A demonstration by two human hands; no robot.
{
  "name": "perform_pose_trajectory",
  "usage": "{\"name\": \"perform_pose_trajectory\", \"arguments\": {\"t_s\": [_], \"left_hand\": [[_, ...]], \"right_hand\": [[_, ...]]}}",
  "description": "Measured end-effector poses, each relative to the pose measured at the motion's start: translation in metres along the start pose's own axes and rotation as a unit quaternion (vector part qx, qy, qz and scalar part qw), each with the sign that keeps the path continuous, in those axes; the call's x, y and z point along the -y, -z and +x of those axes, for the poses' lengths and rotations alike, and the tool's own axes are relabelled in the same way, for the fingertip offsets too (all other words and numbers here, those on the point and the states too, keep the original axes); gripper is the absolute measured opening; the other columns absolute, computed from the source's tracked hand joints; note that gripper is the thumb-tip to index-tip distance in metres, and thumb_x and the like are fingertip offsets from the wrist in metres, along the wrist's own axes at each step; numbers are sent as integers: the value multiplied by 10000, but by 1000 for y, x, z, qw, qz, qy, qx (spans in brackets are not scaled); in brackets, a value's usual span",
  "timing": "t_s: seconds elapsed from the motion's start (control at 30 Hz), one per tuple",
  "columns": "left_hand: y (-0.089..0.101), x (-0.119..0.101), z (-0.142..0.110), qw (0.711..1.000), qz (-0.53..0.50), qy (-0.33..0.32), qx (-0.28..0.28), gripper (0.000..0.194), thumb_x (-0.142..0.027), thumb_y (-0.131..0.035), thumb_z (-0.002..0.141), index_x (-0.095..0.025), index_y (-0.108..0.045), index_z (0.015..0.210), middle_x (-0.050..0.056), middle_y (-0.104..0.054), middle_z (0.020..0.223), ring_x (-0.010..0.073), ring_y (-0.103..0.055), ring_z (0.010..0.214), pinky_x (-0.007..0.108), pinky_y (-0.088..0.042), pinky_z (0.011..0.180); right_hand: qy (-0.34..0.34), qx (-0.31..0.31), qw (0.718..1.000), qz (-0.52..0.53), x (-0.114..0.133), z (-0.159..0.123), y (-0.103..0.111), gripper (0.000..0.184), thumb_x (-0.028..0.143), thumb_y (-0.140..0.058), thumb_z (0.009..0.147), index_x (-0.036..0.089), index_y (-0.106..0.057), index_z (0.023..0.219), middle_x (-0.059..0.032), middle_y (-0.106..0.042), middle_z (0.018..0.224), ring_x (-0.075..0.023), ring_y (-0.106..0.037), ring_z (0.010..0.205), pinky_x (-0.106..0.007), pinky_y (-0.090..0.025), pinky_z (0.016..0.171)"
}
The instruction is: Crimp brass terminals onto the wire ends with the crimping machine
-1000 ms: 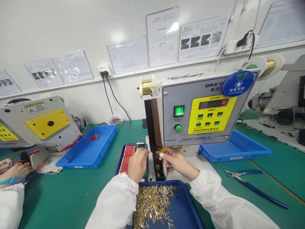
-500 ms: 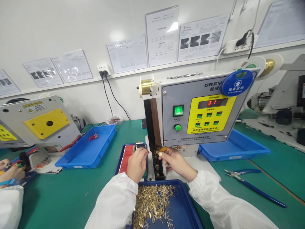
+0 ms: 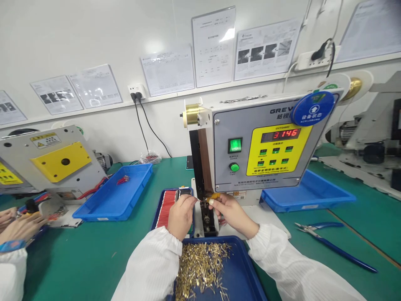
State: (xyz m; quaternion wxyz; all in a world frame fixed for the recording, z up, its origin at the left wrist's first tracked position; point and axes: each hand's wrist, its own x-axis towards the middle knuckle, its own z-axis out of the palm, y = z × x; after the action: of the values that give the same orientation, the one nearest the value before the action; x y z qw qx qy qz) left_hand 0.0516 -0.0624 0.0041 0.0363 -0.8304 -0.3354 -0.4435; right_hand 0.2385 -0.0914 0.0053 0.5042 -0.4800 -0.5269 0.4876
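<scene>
My left hand (image 3: 181, 215) is closed in a pinch, with a thin reddish wire (image 3: 198, 200) running from its fingertips to the crimping head (image 3: 205, 205) of the machine. On the other side of the head, my right hand (image 3: 233, 212) has thumb and index finger pressed together. A yellow-orange piece (image 3: 214, 195) shows at its index fingertip; what the pinch holds is too small to make out. Below both hands lies a dark blue tray (image 3: 242, 274) with a heap of small brass terminals (image 3: 203, 265). Behind my left hand, a tray holds rows of red wires (image 3: 166, 205).
The crimping machine (image 3: 232, 121) shows red digits on its display. Blue-handled cutters (image 3: 332, 242) lie at the right. Light blue trays (image 3: 109, 209) (image 3: 310, 205) stand on both sides. At far left, a co-worker's hands (image 3: 23, 228) are busy beside another machine (image 3: 50, 159).
The display shows more digits than before. My hands stay at the crimping head almost unmoved. The co-worker's hands have shifted right, further into view.
</scene>
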Motion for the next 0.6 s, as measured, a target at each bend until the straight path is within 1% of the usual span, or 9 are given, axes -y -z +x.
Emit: {"name": "perform_pose_trajectory", "arguments": {"t_s": [0.23, 0.43, 0.6], "left_hand": [[0, 0, 0, 1000, -3, 4, 5, 195, -143, -432, 925, -192, -612, 982, 45, -640, 954, 130, -623, 872, 230, -513, 768], [1, -1, 0, 1000, -5, 9, 9, 203, -148, -434, 926, -194, -624, 982, 49, -646, 958, 131, -629, 878, 234, -516, 785], [2, -2, 1, 1000, -6, 8, -6, 207, -165, -436, 929, -190, -636, 973, 55, -645, 937, 137, -626, 856, 242, -521, 758]], "right_hand": [[-5, -2, 1000, 0, 1, 0, -1, 306, 495, -588, 752, 197, -528, 717, 58, -459, 474, -105, -422, 401, -207, -300, 362], [-2, -1, 1000, -1, 0, 0, -1, 296, 482, -584, 763, 194, -531, 714, 61, -458, 466, -104, -430, 405, -217, -331, 387], [6, -2, 1000, 1, -1, 0, 0, 283, 465, -586, 774, 193, -534, 713, 61, -462, 474, -99, -432, 407, -219, -346, 402]]}}
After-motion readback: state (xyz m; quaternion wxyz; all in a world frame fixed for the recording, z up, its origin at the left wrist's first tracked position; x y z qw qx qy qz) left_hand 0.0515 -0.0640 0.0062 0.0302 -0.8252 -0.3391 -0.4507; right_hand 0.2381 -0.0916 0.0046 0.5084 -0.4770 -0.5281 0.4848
